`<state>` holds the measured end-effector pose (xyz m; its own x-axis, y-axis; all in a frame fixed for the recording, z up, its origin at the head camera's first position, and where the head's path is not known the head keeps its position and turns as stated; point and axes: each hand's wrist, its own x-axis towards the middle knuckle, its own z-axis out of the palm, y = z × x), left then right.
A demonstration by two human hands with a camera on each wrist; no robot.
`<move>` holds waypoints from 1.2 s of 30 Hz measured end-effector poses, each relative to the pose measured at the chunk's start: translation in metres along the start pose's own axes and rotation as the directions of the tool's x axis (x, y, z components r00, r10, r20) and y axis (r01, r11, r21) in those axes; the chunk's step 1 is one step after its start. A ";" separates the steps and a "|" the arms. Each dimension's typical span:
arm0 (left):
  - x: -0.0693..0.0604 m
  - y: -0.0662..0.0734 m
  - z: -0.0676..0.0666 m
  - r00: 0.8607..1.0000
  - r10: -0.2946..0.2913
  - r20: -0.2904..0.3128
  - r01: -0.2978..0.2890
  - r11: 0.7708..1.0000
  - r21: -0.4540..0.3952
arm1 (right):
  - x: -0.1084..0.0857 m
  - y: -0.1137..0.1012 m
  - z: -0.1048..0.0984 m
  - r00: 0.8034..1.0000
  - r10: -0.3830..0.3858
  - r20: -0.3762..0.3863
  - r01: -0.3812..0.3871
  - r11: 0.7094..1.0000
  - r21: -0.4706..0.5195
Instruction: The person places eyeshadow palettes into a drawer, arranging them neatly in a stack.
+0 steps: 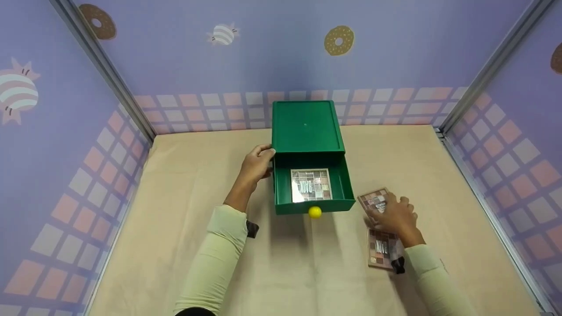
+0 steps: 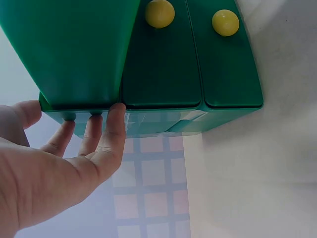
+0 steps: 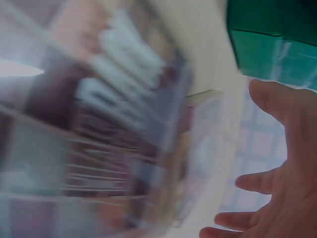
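Note:
A green drawer cabinet point(image 1: 306, 127) stands with its top drawer point(image 1: 342, 177) pulled out. Inside lies an eyeshadow palette point(image 1: 311, 185) with a shiny grid lid. My left hand point(image 1: 257, 164) rests on the cabinet's left side, with the thumb at the upper front corner and nearly straight fingers point(image 2: 115, 130) touching the side panel. To the right of the drawer, my right hand point(image 1: 396, 216) is over a second palette point(image 1: 372, 199), partly covering it; its fingers point(image 3: 255, 181) are spread apart. A third palette point(image 1: 381, 249) lies below, near the right wrist, and looms blurred in the right wrist view.
Two lower drawers with yellow knobs point(image 2: 225, 23) are closed in the left wrist view. Another yellow knob point(image 1: 315, 212) sits on the pulled-out drawer's front. Beige cloth point(image 1: 189, 184) covers the table, with patterned panels point(image 1: 281, 52) at the back and both sides.

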<state>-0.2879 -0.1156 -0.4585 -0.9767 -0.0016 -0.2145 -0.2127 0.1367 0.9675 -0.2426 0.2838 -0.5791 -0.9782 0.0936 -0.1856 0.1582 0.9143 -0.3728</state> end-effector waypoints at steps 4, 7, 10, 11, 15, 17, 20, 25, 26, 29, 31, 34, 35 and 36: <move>0.000 0.001 0.000 1.000 -0.004 0.001 0.004 1.000 -0.002 | -0.001 0.005 0.008 1.000 0.017 0.023 -0.017 1.000 -0.009; 0.000 0.002 0.000 1.000 -0.006 0.001 0.006 1.000 -0.013 | -0.001 0.007 0.010 0.999 0.018 0.030 -0.017 0.999 -0.029; 0.001 0.002 0.001 1.000 -0.005 0.003 0.005 1.000 -0.019 | -0.001 0.009 0.011 0.999 0.019 0.033 -0.017 0.999 -0.046; 0.001 0.002 0.001 1.000 -0.004 0.003 0.004 1.000 -0.021 | -0.001 0.009 0.011 0.999 0.019 0.033 -0.018 0.999 -0.048; 0.001 0.002 0.000 1.000 -0.003 0.002 0.003 1.000 -0.024 | -0.002 0.012 0.013 1.000 0.013 0.026 -0.012 0.999 -0.046; 0.001 0.002 0.000 1.000 -0.006 0.001 0.006 1.000 -0.021 | -0.002 0.013 0.015 1.000 0.015 0.022 -0.014 0.999 -0.044; 0.001 0.002 0.000 1.000 -0.012 0.001 0.012 1.000 -0.013 | -0.001 0.014 0.018 1.000 0.021 0.016 -0.020 0.999 -0.042; 0.001 0.001 0.001 1.000 -0.017 -0.006 0.017 1.000 0.001 | 0.000 0.017 0.021 1.000 0.008 -0.028 -0.009 0.999 -0.033; 0.001 0.001 0.002 1.000 -0.018 -0.007 0.018 1.000 -0.001 | 0.000 0.017 0.021 0.999 0.000 -0.040 -0.001 1.000 -0.030; 0.000 0.001 0.002 1.000 -0.023 -0.009 0.023 1.000 0.000 | -0.001 0.018 0.018 0.998 -0.012 -0.067 0.012 1.000 -0.002; 0.000 0.001 0.002 1.000 -0.023 -0.009 0.023 1.000 -0.002 | -0.002 0.017 0.014 0.997 -0.015 -0.075 0.017 1.000 0.021; 0.001 0.001 0.002 1.000 -0.023 -0.010 0.023 1.000 -0.005 | -0.003 0.013 0.004 0.997 -0.016 -0.073 0.020 0.998 0.057; 0.001 0.001 0.001 1.000 -0.023 -0.011 0.023 1.000 -0.010 | -0.003 0.012 0.000 0.997 -0.019 -0.073 0.024 0.998 0.065; 0.001 0.001 0.001 1.000 -0.024 -0.011 0.024 1.000 -0.011 | -0.003 0.010 -0.004 0.997 -0.021 -0.072 0.027 0.997 0.076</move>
<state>-0.2894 -0.1140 -0.4578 -0.9715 -0.0157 -0.2364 -0.2365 0.1254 0.9635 -0.2391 0.2940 -0.5783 -0.9885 0.1024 -0.1113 0.1417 0.8840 -0.4454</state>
